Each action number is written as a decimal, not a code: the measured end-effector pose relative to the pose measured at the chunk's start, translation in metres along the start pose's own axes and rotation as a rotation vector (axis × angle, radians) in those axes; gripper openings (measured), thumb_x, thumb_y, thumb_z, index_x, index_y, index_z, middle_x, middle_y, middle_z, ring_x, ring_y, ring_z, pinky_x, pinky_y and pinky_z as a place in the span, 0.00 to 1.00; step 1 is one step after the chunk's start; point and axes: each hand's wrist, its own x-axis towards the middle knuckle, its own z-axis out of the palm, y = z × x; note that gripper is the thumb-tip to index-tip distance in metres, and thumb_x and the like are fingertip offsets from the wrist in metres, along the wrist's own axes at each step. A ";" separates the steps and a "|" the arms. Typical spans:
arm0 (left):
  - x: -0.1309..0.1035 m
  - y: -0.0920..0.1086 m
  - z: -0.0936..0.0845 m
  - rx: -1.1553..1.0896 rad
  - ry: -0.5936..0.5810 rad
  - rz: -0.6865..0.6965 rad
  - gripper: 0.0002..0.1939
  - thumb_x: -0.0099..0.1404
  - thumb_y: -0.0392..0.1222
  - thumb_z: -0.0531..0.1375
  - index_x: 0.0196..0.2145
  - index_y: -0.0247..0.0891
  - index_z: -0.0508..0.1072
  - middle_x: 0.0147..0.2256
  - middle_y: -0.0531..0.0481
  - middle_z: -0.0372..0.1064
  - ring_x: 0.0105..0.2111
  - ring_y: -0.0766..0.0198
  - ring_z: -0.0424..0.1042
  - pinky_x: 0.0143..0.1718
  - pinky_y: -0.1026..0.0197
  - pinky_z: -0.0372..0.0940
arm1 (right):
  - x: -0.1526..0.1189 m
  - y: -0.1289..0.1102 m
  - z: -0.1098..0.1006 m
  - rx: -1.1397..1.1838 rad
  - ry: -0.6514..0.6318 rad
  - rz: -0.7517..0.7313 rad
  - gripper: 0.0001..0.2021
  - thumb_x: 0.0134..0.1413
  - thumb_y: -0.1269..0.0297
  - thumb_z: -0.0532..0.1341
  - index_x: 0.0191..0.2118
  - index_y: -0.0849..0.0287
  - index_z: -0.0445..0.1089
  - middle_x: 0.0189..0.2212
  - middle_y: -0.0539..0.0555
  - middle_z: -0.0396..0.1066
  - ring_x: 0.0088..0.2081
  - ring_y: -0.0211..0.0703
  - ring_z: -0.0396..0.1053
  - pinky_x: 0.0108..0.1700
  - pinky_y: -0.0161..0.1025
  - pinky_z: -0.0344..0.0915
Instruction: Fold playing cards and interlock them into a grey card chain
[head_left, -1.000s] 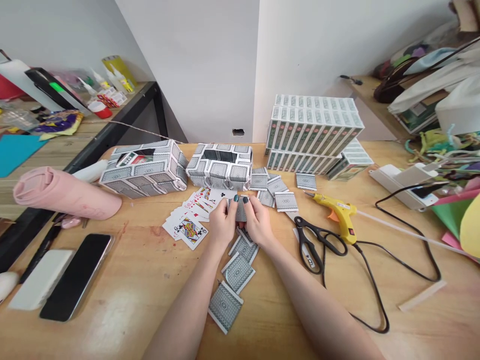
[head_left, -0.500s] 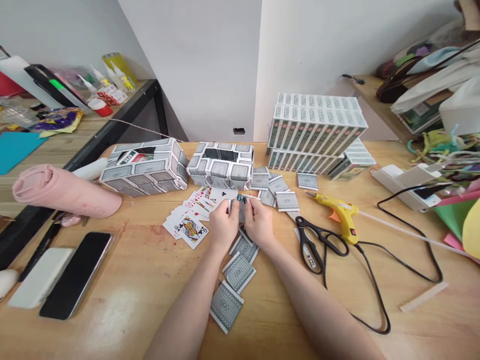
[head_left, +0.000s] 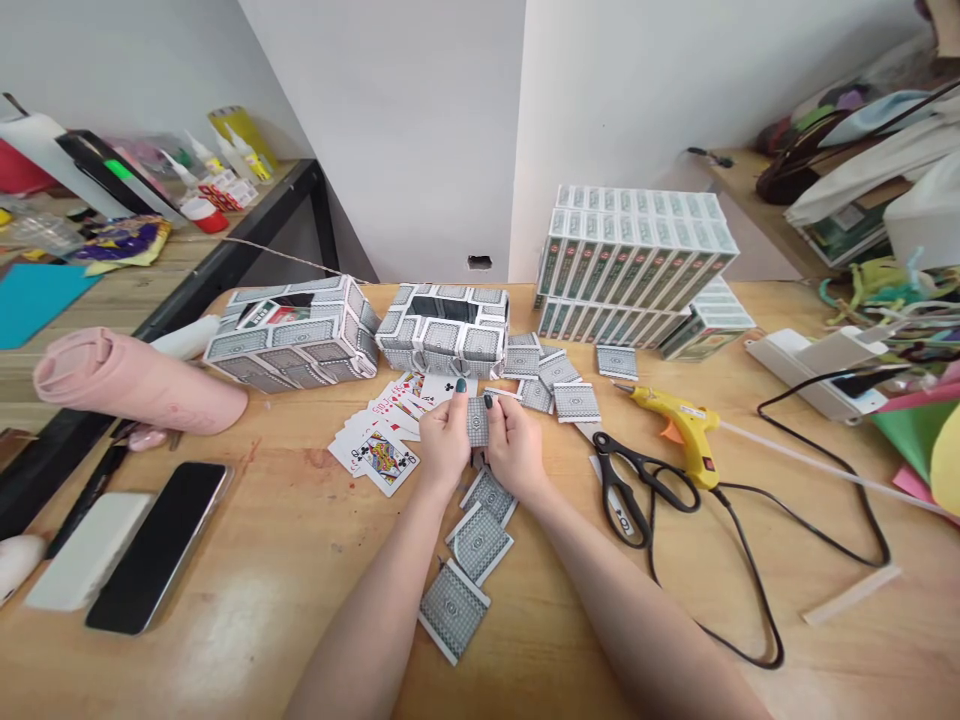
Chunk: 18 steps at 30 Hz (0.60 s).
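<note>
Wooden table strewn with playing cards

Packs of cards stand stacked at upper right; left of them sit two card-covered boxes. A yellow glue gun and black scissors lie right of centre. Mid-frame, the left hand and right hand grasp opposite sides of one small grey-patterned piece, thumbs on top; the fingers beneath are hidden.

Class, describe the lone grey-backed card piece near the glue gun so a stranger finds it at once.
Start at the tall stack of card boxes at the back of the wooden table. In front of it, just beyond the tip of the yellow glue gun, is a grey-patterned card piece. It lies alone, while the nearest similar pieces to its left are bunched together.
</note>
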 end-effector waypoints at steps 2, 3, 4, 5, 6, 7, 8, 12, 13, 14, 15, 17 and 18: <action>0.000 0.001 -0.002 0.167 0.024 0.100 0.24 0.63 0.52 0.50 0.15 0.38 0.50 0.15 0.57 0.46 0.18 0.71 0.47 0.20 0.65 0.45 | 0.000 0.002 0.000 -0.047 0.013 -0.001 0.13 0.60 0.60 0.46 0.24 0.55 0.54 0.16 0.46 0.56 0.19 0.37 0.55 0.24 0.33 0.49; -0.001 0.002 -0.003 0.259 0.039 0.153 0.23 0.64 0.50 0.50 0.15 0.38 0.51 0.14 0.57 0.47 0.18 0.71 0.47 0.21 0.65 0.45 | -0.001 0.004 0.000 -0.082 0.014 -0.007 0.13 0.60 0.60 0.46 0.25 0.55 0.56 0.16 0.46 0.57 0.19 0.37 0.55 0.24 0.33 0.48; -0.001 0.002 -0.003 0.344 0.051 0.197 0.23 0.64 0.49 0.49 0.15 0.38 0.53 0.14 0.56 0.49 0.18 0.71 0.48 0.21 0.64 0.45 | -0.001 0.005 0.000 -0.122 0.008 -0.016 0.13 0.60 0.59 0.47 0.27 0.56 0.59 0.16 0.47 0.58 0.18 0.37 0.55 0.23 0.33 0.48; -0.001 0.001 -0.004 0.422 0.060 0.230 0.22 0.65 0.48 0.49 0.16 0.38 0.54 0.14 0.56 0.50 0.17 0.70 0.48 0.22 0.64 0.45 | -0.002 0.006 0.000 -0.164 -0.001 -0.030 0.13 0.60 0.59 0.47 0.29 0.57 0.61 0.16 0.47 0.59 0.18 0.37 0.55 0.23 0.34 0.47; -0.001 0.001 -0.004 0.492 0.067 0.252 0.21 0.65 0.47 0.49 0.16 0.38 0.56 0.14 0.55 0.52 0.17 0.70 0.49 0.22 0.64 0.44 | -0.002 0.007 0.000 -0.203 -0.012 -0.047 0.13 0.60 0.58 0.47 0.31 0.57 0.63 0.16 0.48 0.59 0.18 0.37 0.55 0.23 0.34 0.47; -0.001 0.000 -0.005 0.554 0.071 0.267 0.21 0.65 0.47 0.49 0.17 0.38 0.58 0.14 0.55 0.54 0.17 0.69 0.51 0.22 0.64 0.44 | -0.003 0.007 0.000 -0.236 -0.022 -0.066 0.13 0.60 0.58 0.47 0.33 0.58 0.64 0.16 0.48 0.60 0.17 0.37 0.55 0.23 0.34 0.46; -0.001 -0.001 -0.005 0.610 0.074 0.275 0.20 0.65 0.47 0.49 0.17 0.38 0.60 0.14 0.54 0.55 0.16 0.69 0.52 0.22 0.63 0.44 | -0.003 0.007 0.000 -0.258 -0.029 -0.083 0.14 0.60 0.58 0.46 0.34 0.58 0.65 0.16 0.48 0.61 0.17 0.37 0.56 0.23 0.34 0.47; 0.002 -0.003 -0.008 0.755 0.095 0.285 0.19 0.67 0.45 0.47 0.23 0.37 0.67 0.17 0.50 0.62 0.18 0.65 0.59 0.23 0.63 0.45 | -0.002 0.006 -0.003 -0.215 0.001 -0.083 0.15 0.61 0.59 0.46 0.34 0.58 0.66 0.17 0.49 0.62 0.19 0.37 0.57 0.24 0.33 0.50; 0.003 -0.003 -0.010 0.759 0.114 0.290 0.18 0.67 0.44 0.46 0.25 0.37 0.69 0.18 0.49 0.65 0.19 0.64 0.62 0.24 0.63 0.47 | -0.001 0.005 -0.004 -0.179 0.037 -0.060 0.15 0.60 0.59 0.46 0.33 0.58 0.66 0.18 0.49 0.61 0.19 0.37 0.57 0.24 0.33 0.50; 0.005 -0.004 -0.012 0.755 0.142 0.298 0.17 0.68 0.43 0.46 0.28 0.37 0.70 0.21 0.48 0.67 0.21 0.63 0.64 0.25 0.63 0.49 | 0.000 0.005 -0.006 -0.138 0.080 -0.029 0.15 0.60 0.59 0.46 0.32 0.58 0.66 0.18 0.48 0.61 0.19 0.36 0.57 0.25 0.33 0.51; 0.006 -0.004 -0.015 0.747 0.176 0.316 0.16 0.68 0.42 0.46 0.30 0.37 0.70 0.23 0.47 0.68 0.24 0.62 0.66 0.27 0.63 0.52 | 0.002 0.004 -0.008 -0.097 0.134 0.011 0.15 0.60 0.58 0.47 0.32 0.58 0.66 0.17 0.47 0.59 0.19 0.36 0.56 0.24 0.33 0.50; 0.009 -0.006 -0.020 0.740 0.238 0.378 0.12 0.66 0.41 0.49 0.33 0.37 0.70 0.28 0.46 0.70 0.31 0.60 0.68 0.34 0.61 0.57 | 0.005 0.003 -0.012 -0.025 0.199 0.118 0.14 0.59 0.58 0.49 0.35 0.59 0.67 0.15 0.45 0.55 0.17 0.35 0.53 0.23 0.32 0.49; 0.011 -0.007 -0.022 0.744 0.242 0.423 0.10 0.64 0.41 0.51 0.34 0.37 0.70 0.30 0.45 0.70 0.34 0.59 0.69 0.38 0.60 0.59 | 0.007 0.003 -0.014 0.015 0.213 0.165 0.14 0.58 0.58 0.49 0.39 0.59 0.67 0.14 0.43 0.53 0.16 0.34 0.51 0.21 0.32 0.47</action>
